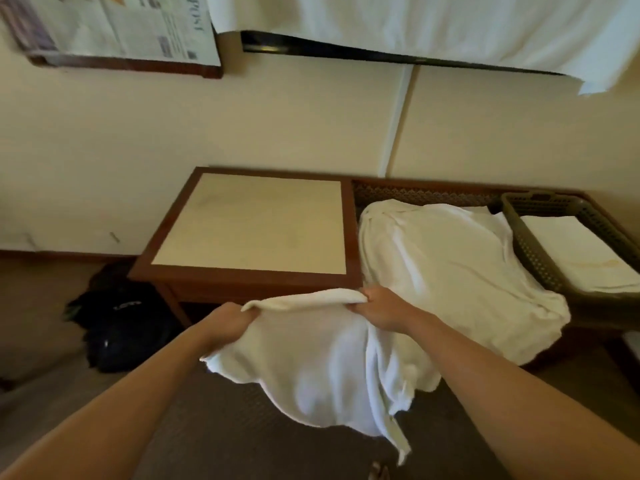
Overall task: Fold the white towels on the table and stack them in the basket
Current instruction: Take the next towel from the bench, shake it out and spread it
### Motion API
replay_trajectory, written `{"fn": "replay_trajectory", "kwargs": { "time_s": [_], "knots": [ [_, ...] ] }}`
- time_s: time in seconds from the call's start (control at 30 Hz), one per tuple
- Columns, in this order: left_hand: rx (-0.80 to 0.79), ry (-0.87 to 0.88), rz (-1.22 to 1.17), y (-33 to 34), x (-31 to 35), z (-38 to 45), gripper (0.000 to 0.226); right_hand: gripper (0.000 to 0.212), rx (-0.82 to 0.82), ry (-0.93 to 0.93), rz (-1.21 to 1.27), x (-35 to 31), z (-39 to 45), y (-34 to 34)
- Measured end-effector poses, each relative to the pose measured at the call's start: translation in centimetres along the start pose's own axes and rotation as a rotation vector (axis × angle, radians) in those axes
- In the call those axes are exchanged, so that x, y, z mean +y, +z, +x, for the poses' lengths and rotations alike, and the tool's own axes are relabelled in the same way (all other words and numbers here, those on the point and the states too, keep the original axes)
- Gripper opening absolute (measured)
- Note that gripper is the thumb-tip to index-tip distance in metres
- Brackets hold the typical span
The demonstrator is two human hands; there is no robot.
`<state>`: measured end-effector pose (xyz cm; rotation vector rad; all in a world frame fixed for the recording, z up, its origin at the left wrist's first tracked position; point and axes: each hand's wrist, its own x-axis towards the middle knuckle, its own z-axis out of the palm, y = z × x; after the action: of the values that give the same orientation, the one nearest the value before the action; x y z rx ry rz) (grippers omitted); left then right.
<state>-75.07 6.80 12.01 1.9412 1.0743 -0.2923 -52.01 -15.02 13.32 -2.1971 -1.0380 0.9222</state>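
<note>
While you hold this white towel (pixel 322 368) up by its top edge, the task looks only partly done: it hangs unfolded below your hands, its lower end trailing toward the floor. Your left hand (pixel 232 323) has its fingers curled round one end of that edge, and your right hand (pixel 379 308) pinches the other end, knuckles up. Both forearms reach forward and slightly inward, so the hands sit fairly close together with the edge bunched between them.

Just beyond your left hand stands the small table (pixel 249 275), its pale top free for laying the cloth flat. Beyond your right hand, a heap of white towels (pixel 450 261) lies crumpled on the low bench (pixel 426 192); these remain to be folded, though how many I cannot tell. Farther right of that heap sits the basket (pixel 530 244), touching it, with at least one folded towel (pixel 575 251) already lying flat inside.
</note>
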Motion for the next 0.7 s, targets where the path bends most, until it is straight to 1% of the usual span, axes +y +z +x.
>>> {"fn": "replay_trajectory", "kwargs": {
  "time_s": [0.07, 0.13, 0.2, 0.27, 0.33, 0.4, 0.47, 0.53, 0.57, 0.63, 0.67, 0.7],
  "knots": [
    [0.202, -0.025, -0.060, -1.3, -1.5, -0.4, 0.048, 0.020, -0.082, -0.004, -0.074, -1.4, 0.6, 2.1],
    [0.349, -0.034, -0.066, -1.9, -2.2, -0.9, 0.047, 0.025, -0.123, 0.017, -0.145, -2.8, 1.3, 3.4],
    [0.444, -0.064, -0.107, -2.1, -3.2, -1.2, 0.044, 0.027, -0.174, 0.016, -0.238, -4.1, 1.8, 4.0],
    [0.533, -0.084, -0.186, -2.4, -4.5, -1.2, 0.041, 0.024, -0.291, 0.005, -0.271, -5.1, 2.1, 4.2],
    [0.616, -0.098, -0.255, -3.2, -5.5, -1.1, 0.039, 0.030, -0.402, 0.018, -0.294, -5.6, 2.0, 4.1],
    [0.674, -0.116, -0.322, -4.1, -6.3, -1.2, 0.037, 0.035, -0.437, 0.015, -0.373, -5.2, 2.0, 3.9],
    [0.717, -0.129, -0.339, -5.0, -7.0, -1.4, 0.035, 0.039, -0.378, -0.001, -0.497, -4.1, 2.2, 3.5],
    [0.734, -0.123, -0.251, -5.5, -8.0, -1.4, 0.037, 0.044, -0.232, 0.002, -0.553, -2.7, 2.3, 3.5],
    [0.740, -0.112, -0.204, -5.7, -8.4, -1.5, 0.038, 0.044, -0.149, 0.009, -0.487, -2.1, 2.2, 3.7],
    [0.750, -0.065, -0.177, -5.8, -8.8, -1.7, 0.041, 0.042, 0.058, 0.050, -0.160, -1.7, 2.0, 4.6],
    [0.750, -0.021, -0.173, -5.8, -8.6, -1.9, 0.040, 0.038, 0.168, 0.074, -0.028, -2.0, 2.0, 5.2],
    [0.734, 0.034, -0.154, -5.7, -8.3, -2.2, 0.037, 0.032, 0.239, 0.085, 0.043, -2.6, 2.0, 5.8]
  ]
}}
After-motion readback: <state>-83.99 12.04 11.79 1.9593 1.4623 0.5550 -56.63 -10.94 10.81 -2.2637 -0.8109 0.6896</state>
